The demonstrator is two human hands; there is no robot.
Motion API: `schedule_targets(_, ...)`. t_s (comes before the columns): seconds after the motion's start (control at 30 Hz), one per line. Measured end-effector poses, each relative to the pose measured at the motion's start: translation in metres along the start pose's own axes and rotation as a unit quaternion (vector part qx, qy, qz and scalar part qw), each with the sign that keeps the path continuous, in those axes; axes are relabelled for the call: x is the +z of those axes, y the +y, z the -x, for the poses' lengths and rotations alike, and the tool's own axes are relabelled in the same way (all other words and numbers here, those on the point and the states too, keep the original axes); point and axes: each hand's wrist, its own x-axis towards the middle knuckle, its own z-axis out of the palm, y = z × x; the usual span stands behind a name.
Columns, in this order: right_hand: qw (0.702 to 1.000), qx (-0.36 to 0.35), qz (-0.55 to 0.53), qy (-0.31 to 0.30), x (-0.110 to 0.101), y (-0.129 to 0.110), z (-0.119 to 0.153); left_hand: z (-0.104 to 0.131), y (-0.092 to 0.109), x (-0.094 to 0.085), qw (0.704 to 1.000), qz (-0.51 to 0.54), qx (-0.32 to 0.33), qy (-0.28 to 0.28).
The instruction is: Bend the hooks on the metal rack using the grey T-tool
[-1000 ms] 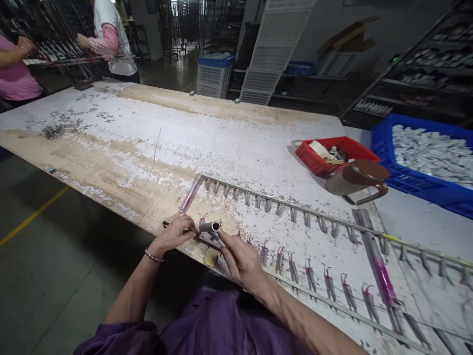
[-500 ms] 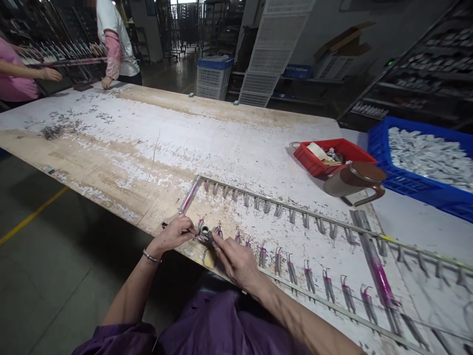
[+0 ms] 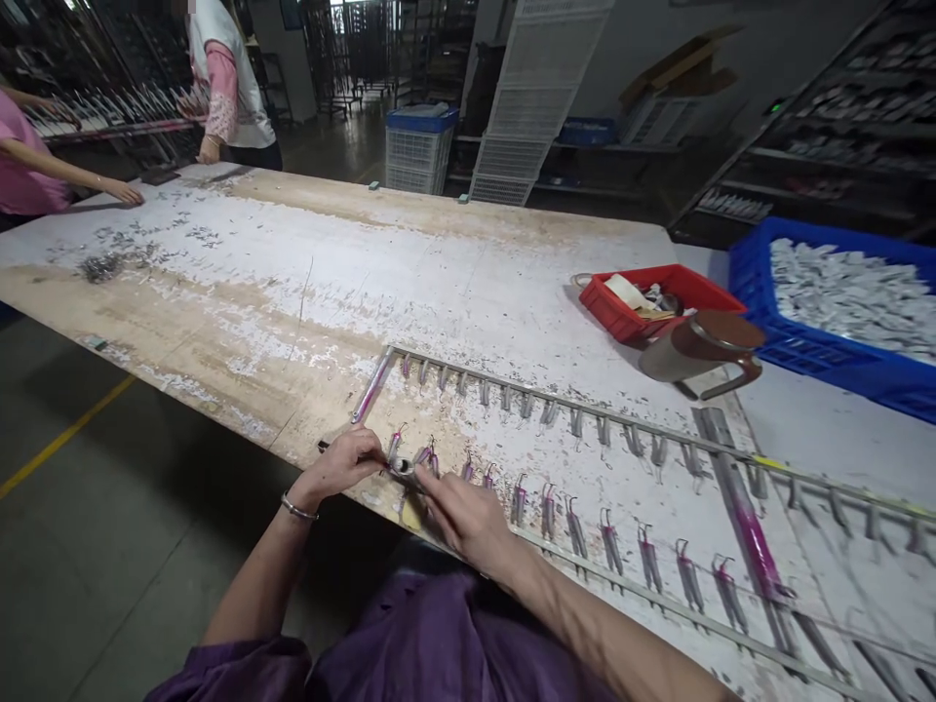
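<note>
A long metal rack [image 3: 585, 402] with rows of wire hooks, stained magenta in places, lies on the worktable. At its near left corner my left hand [image 3: 342, 466], a metal bangle on the wrist, is closed in a pinch by the end hooks; what it pinches is too small to make out. My right hand [image 3: 468, 512] is closed on a small grey metal part [image 3: 402, 466] with a round, ring-like opening, held close to the left fingertips. Magenta-tipped hooks [image 3: 519, 499] run along the rack's near side, right of my hand. A yellowish piece [image 3: 411, 514] sits below the grey part.
On the right stand a red bin [image 3: 621, 310], a brown-lidded jug [image 3: 694, 356] and a blue crate [image 3: 811, 346] of pale small parts. Loose metal bits [image 3: 102, 265] lie at the far left of the worktable [image 3: 380, 268]. Two co-workers [image 3: 234, 88] are beyond; white crates [image 3: 416, 156] stand behind.
The grey part in my right hand has tilted and shifted slightly down and left. My left hand has hardly moved. The co-worker in pink at far left has lowered a hand onto the table.
</note>
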Motion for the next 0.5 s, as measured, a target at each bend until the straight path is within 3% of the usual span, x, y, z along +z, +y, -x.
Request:
schedule_targets(0.1,1.0,0.021,0.005,-0.016,0.002,-0.001,-0.002,0.0,0.001,-0.001,1.0,0.004,-0.005,0.0)
schedule_targets(0.23,0.999,0.02,-0.026,0.012,0.003,-0.002,-0.005,-0.001,0.0,-0.003,1.0,-0.004,-0.012,0.001)
schedule_targets(0.33,1.0,0.0,0.009,-0.017,0.005,-0.002,-0.003,0.0,0.002,-0.005,0.999,-0.03,-0.015,-0.005)
schedule_targets(0.5,0.993,0.053,0.08,-0.072,0.02,-0.003,-0.01,-0.002,-0.013,-0.01,0.996,-0.083,0.028,0.006)
